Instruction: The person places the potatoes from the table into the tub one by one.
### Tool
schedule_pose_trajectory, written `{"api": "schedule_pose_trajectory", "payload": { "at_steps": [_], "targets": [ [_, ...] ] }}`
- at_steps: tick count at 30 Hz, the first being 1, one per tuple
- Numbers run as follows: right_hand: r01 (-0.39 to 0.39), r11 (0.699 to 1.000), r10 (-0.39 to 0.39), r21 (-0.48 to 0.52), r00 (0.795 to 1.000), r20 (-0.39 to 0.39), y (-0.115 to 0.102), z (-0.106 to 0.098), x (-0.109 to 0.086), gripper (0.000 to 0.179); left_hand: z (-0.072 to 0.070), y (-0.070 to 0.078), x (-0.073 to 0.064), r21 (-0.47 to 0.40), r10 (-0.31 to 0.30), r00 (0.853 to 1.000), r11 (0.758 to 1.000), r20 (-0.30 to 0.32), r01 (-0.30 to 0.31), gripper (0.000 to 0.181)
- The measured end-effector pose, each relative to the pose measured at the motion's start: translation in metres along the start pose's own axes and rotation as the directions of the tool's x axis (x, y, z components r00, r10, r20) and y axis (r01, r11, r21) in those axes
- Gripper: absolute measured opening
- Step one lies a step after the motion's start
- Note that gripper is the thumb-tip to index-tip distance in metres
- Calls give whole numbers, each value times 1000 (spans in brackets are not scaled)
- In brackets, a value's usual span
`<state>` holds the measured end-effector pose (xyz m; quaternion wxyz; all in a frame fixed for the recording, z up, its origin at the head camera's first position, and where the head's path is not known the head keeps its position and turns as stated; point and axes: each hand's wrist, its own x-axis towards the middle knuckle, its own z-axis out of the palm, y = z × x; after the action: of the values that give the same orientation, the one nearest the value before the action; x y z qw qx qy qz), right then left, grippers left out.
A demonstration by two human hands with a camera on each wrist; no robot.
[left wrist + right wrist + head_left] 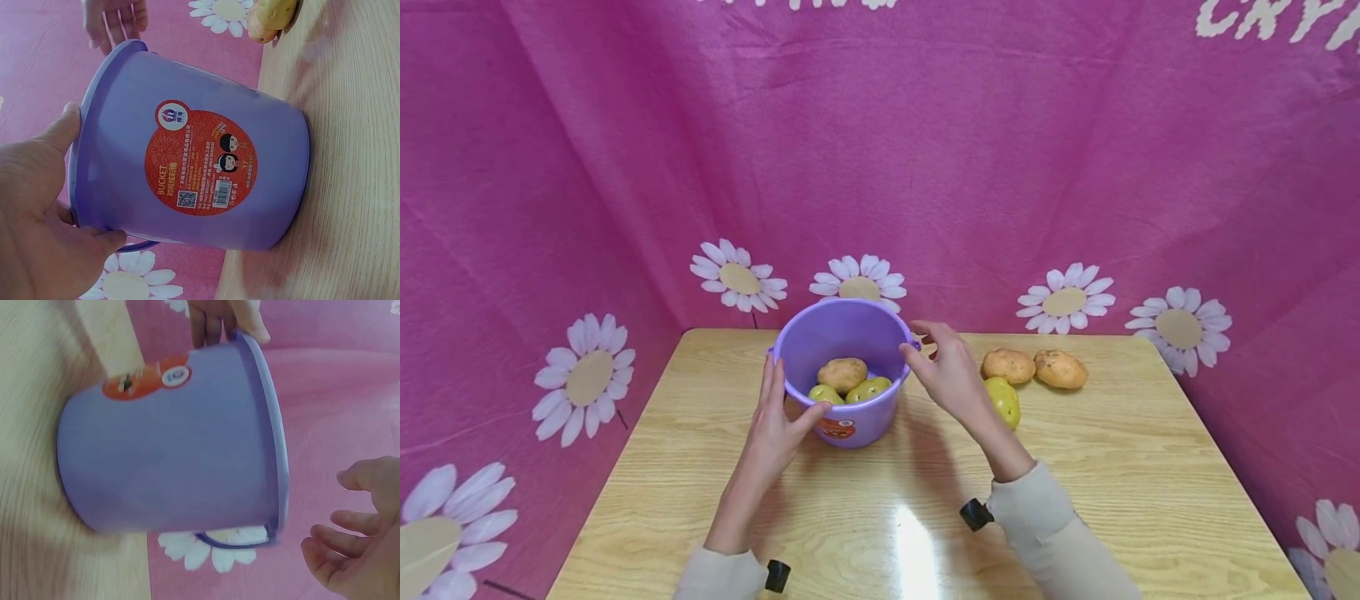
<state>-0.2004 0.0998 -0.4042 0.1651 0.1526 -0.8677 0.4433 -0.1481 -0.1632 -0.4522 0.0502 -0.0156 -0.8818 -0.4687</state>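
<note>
A purple bucket (880, 417) with a red label stands upright on the wooden table. My left hand (775, 437) grips its rim at the near left, thumb over the edge and fingers against the outer side. On the other side, my right hand (365, 531) is held beside the rim with loosely bent fingers, and a gap shows between them in the right wrist view. Inside the bucket lie a brown potato (842, 375) and two yellow-green, smooth rounded pieces of produce (869, 390). The bucket's handle (234, 545) hangs down behind the rim.
Right of the bucket, two potatoes (1008, 367) lie side by side on the table (1097, 467). Another yellow-green piece (1002, 400) lies just in front of them, partly behind my right forearm. A pink cloth with daisies (970, 167) hangs around the table's back and sides.
</note>
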Motion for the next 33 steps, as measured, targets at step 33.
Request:
{"api": "schedule_pose_trajectory", "payload": {
  "at_steps": [33],
  "targets": [
    [-128, 988, 106, -89, 969, -221, 78, -90, -32, 37, 1, 1, -3, 4, -5, 1000, 1000, 2, 5, 102]
  ]
}}
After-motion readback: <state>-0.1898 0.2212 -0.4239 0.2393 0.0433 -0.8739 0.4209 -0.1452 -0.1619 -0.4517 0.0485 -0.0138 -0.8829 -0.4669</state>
